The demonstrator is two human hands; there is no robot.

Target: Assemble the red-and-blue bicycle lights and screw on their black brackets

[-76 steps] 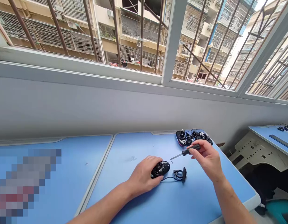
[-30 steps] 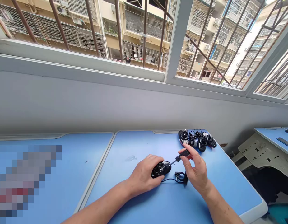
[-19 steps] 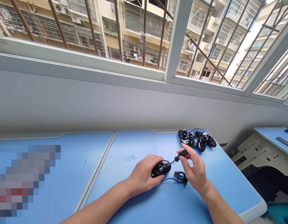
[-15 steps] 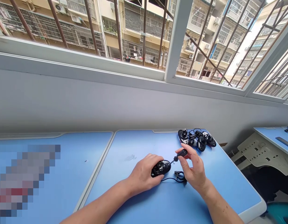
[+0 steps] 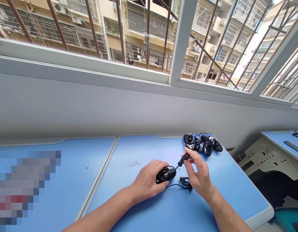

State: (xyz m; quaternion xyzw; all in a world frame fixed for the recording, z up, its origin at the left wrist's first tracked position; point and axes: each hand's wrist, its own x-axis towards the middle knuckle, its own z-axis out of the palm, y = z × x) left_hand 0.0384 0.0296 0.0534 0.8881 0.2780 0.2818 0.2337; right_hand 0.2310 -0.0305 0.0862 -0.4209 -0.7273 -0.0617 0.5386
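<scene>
Two hands are busy: fingers of the left hand (image 5: 149, 179) curl round a black oval device (image 5: 166, 174) on the tabletop (image 5: 139, 145); those of the right hand (image 5: 197, 173) pinch a screwdriver (image 5: 183, 159), its tip at the device's end facing them. A loosened left grip or the shaft's slant could let the tip skid — perhaps scratching the shell. Left fingers cover part of the device, right fingers part of a black clip (image 5: 183, 182) beside them — whether the tip is seated is too small to tell.
</scene>
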